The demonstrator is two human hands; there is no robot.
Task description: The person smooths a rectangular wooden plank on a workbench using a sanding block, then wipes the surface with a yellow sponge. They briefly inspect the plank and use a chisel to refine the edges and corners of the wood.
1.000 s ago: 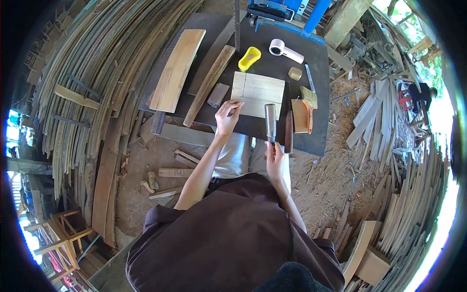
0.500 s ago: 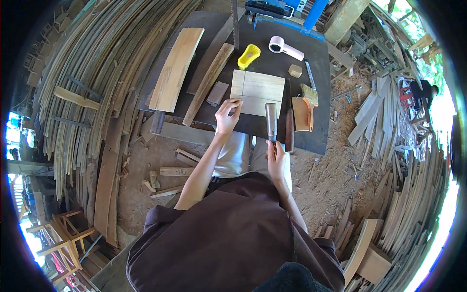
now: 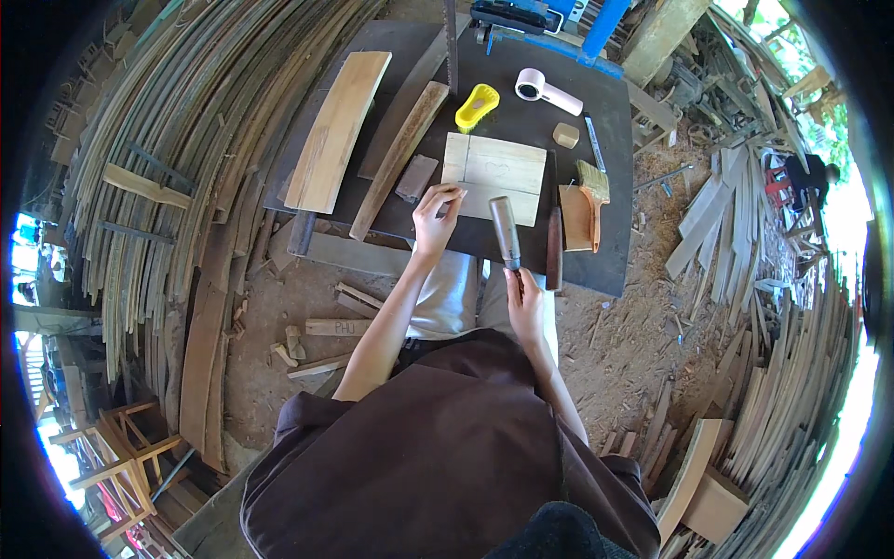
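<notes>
My left hand (image 3: pixel 438 212) is pinched at the lower-left corner of a pale board (image 3: pixel 498 191) with faint pencil lines; anything between the fingertips is too small to make out. My right hand (image 3: pixel 525 298) grips a cylindrical metal-headed tool (image 3: pixel 504 227), its head over the board's lower edge, tilted leftward. Right of the board lie a long dark-brown tool (image 3: pixel 554 248), a paintbrush (image 3: pixel 589 186) and an orange-brown wooden piece (image 3: pixel 575 222). Left of it is a grayish small block (image 3: pixel 415 179).
The dark worktable (image 3: pixel 607 275) also holds planks (image 3: pixel 337 132), a yellow brush (image 3: pixel 478 106), a pink device (image 3: pixel 549 93), a small block (image 3: pixel 565 135) and a pen (image 3: pixel 594 140). A blue machine (image 3: pixel 600 33) stands behind. Stacked lumber lines both sides; a person (image 3: pixel 811 179) is at far right.
The metal tool's head in my right hand has swung leftward and now tilts over the board. My left hand has barely moved.
</notes>
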